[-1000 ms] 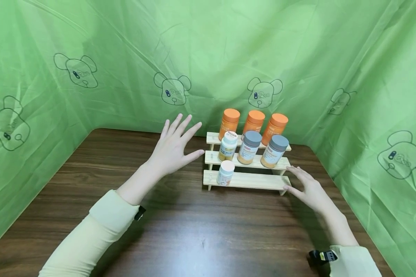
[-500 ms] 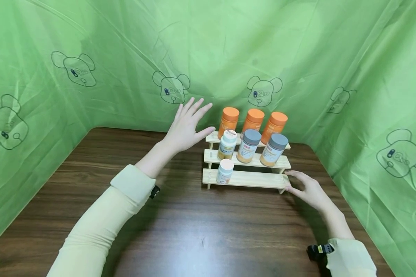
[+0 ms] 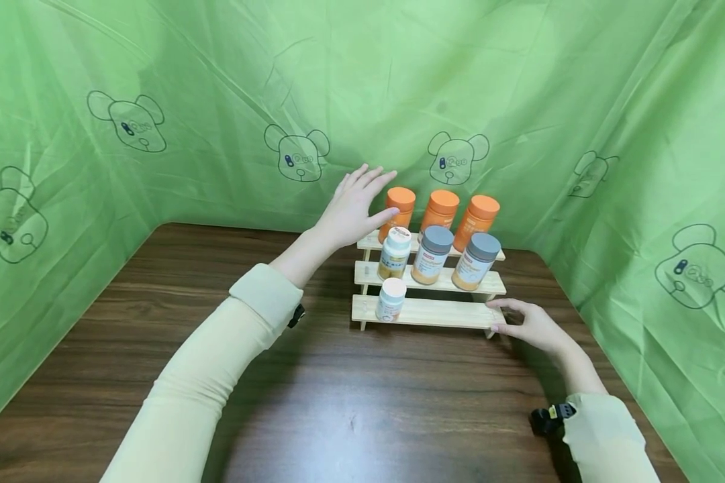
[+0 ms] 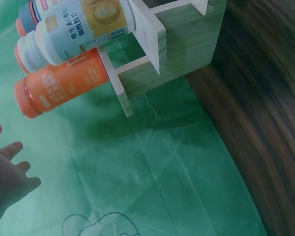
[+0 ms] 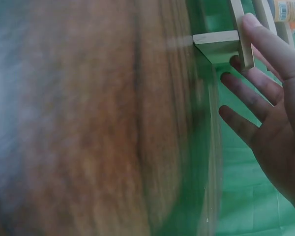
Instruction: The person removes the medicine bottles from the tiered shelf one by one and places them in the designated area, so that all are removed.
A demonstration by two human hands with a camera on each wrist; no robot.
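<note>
A three-step wooden display rack (image 3: 441,313) stands on the table. My left hand (image 3: 349,213), fingers extended, is at the rack's upper left; its thumb overlaps the left orange bottle (image 3: 403,199) on the top step. In the left wrist view a gap shows between that hand (image 4: 7,174) and the orange bottle (image 4: 64,83). My right hand (image 3: 536,327) pinches the right end of the bottom step, thumb in front, fingers behind. A white bottle (image 3: 394,257) and two grey-capped bottles (image 3: 433,258) fill the middle step. One small white bottle (image 3: 391,302) sits at the bottom step's left.
Two more orange bottles (image 3: 440,209) stand along the top step. Green cloth (image 3: 217,80) with bear-head outlines hangs behind and at both sides of the brown wood-grain table (image 3: 338,389). Each wrist wears a small black device (image 3: 546,421).
My left hand has moved right and farther back, from beside the rack to its top left bottle. The right hand has shifted slightly left onto the bottom step's end.
</note>
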